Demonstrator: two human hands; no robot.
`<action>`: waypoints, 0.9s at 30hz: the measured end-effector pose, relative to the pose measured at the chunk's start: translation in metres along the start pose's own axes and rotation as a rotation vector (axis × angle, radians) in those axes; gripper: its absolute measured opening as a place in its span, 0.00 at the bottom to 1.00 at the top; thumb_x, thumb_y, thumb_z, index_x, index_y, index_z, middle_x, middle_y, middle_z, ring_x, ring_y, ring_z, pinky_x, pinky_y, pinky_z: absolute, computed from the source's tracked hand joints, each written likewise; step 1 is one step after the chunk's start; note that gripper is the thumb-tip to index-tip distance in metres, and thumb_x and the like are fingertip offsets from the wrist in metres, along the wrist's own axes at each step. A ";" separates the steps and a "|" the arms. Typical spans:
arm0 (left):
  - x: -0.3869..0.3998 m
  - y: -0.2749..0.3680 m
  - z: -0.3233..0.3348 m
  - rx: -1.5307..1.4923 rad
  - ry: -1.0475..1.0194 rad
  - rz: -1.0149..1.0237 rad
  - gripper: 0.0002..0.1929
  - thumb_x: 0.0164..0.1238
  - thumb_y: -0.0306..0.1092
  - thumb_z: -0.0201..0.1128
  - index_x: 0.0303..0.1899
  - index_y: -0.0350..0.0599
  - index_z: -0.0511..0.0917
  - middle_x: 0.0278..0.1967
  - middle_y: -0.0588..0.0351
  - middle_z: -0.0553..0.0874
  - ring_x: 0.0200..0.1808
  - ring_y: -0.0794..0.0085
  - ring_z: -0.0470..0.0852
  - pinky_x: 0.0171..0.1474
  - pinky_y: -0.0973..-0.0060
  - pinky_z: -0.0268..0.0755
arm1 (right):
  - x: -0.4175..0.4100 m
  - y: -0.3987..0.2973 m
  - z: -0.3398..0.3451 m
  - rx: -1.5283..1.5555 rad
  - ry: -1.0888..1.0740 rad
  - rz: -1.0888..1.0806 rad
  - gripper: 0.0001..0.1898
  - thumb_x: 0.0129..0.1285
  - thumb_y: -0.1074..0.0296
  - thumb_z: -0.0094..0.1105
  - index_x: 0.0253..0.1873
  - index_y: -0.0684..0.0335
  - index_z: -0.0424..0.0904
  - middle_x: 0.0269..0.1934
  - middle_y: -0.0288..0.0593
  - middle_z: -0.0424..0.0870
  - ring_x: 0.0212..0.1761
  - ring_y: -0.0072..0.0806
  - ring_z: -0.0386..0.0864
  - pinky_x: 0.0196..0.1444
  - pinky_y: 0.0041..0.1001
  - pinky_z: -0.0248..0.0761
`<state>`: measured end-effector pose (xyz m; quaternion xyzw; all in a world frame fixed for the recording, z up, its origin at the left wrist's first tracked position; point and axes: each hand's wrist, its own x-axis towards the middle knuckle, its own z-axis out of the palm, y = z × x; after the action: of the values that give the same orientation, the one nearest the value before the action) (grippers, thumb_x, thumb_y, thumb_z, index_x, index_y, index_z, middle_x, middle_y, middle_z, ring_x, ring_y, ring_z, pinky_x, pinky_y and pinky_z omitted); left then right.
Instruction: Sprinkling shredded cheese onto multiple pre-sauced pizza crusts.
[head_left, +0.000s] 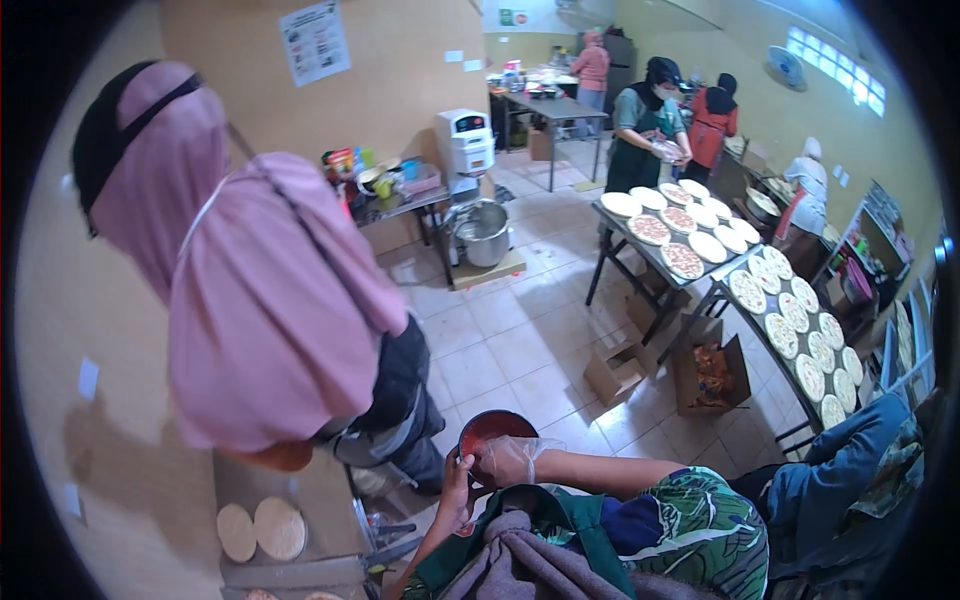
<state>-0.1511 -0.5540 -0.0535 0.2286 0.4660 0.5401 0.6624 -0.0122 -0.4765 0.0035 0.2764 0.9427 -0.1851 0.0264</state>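
A round bowl (491, 426), red inside with a dark rim, is held close in front of my body. My left hand (456, 487) grips its near left side, thumb over the rim. My right hand (504, 459), in a clear plastic glove, reaches into the bowl from the right; its fingers are hidden, and whether they hold anything cannot be seen. The bowl's contents are hard to make out. At lower left, two flat round dough bases (280, 529) lie on a table (322, 517).
A person in a pink head covering (277, 300) stands close at left. Ahead is a stand mixer (480, 232). Topped and plain dough rounds cover two tables at right (681, 260) (795, 311). Cardboard boxes (619, 371) (712, 375) sit on the floor. Several people work farther back.
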 end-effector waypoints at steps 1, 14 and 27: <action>0.015 -0.004 0.000 -0.008 -0.034 -0.014 0.28 0.61 0.48 0.61 0.60 0.57 0.60 0.56 0.53 0.68 0.56 0.61 0.73 0.40 0.57 0.80 | 0.000 0.010 -0.002 0.039 -0.074 -0.002 0.11 0.51 0.66 0.59 0.35 0.68 0.81 0.37 0.56 0.81 0.39 0.47 0.81 0.41 0.41 0.74; 0.212 0.021 0.066 0.084 -0.146 -0.087 0.33 0.59 0.45 0.65 0.63 0.50 0.60 0.52 0.50 0.73 0.52 0.65 0.75 0.50 0.65 0.75 | 0.027 0.192 -0.023 0.261 0.116 0.224 0.11 0.50 0.69 0.57 0.40 0.64 0.79 0.34 0.55 0.80 0.35 0.49 0.81 0.38 0.43 0.74; 0.471 0.098 0.172 0.290 -0.170 -0.114 0.29 0.63 0.39 0.63 0.64 0.50 0.62 0.46 0.51 0.76 0.48 0.71 0.75 0.47 0.73 0.72 | 0.130 0.422 -0.136 0.366 -0.101 0.448 0.15 0.57 0.57 0.57 0.44 0.57 0.82 0.40 0.54 0.83 0.40 0.48 0.83 0.42 0.40 0.76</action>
<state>-0.0606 -0.0512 -0.0694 0.3395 0.4937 0.4076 0.6891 0.1087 -0.0322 -0.0311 0.4680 0.8068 -0.3550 0.0633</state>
